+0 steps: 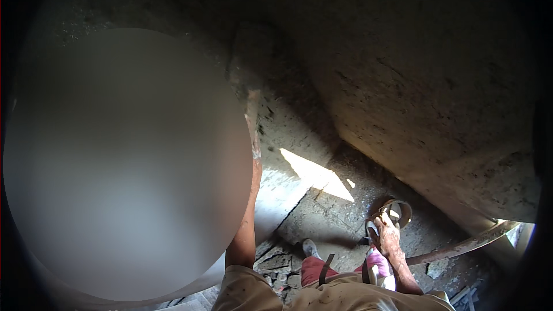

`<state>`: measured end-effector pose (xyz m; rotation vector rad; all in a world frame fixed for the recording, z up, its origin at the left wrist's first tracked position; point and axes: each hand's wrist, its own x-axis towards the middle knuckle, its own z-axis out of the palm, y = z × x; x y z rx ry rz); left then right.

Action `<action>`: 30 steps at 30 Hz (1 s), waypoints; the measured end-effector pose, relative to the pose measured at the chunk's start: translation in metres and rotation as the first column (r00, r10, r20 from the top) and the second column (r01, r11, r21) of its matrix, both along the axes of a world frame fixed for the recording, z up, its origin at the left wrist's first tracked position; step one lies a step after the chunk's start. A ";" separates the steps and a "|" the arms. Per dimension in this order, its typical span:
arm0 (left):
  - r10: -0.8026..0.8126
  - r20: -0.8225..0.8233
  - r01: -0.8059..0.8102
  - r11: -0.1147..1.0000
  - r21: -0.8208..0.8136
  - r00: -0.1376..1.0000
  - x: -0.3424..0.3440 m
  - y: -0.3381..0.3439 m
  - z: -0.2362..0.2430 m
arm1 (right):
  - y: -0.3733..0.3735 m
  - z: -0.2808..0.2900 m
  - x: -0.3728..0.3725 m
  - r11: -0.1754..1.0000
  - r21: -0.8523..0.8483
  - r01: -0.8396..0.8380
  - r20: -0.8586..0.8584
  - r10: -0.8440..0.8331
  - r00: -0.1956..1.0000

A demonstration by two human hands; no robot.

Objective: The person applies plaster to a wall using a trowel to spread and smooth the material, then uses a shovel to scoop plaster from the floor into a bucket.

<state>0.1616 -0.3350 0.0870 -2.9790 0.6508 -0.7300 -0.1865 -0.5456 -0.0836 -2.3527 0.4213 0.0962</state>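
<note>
My right hand [389, 231] is low and right of centre, its fingers closed at the near edge of a small round bowl [407, 212] with a brownish rim. Something pale shows inside the bowl, too small to name. My left arm reaches up and away from the lower edge. Its hand [253, 106] looks pale and dusty near a grey, rough surface [276, 109]. A large blurred oval covers much of that side, so the left fingers and anything they touch are hidden.
A bright sunlit patch [319, 177] lies on the grey floor. A rough wall [438, 132] slants along the right. Below it runs a long curved bar [461, 249]. Broken rubble [279, 268] lies beside my feet, near a light shoe [311, 249].
</note>
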 end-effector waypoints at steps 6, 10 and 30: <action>-0.007 -0.138 0.070 0.889 0.453 0.990 -0.004 0.045 -0.109 | -0.014 -0.017 -0.036 0.994 0.025 0.110 0.027 -0.111 0.993; 0.104 -0.498 0.197 0.835 0.515 0.861 -0.049 0.094 -0.168 | -0.022 -0.005 -0.053 0.983 0.029 0.181 0.056 -0.182 0.982; -0.599 -0.348 -0.084 0.424 -0.902 0.721 -0.200 0.030 -0.018 | 0.124 0.153 0.049 0.969 0.050 -0.243 0.362 0.209 0.909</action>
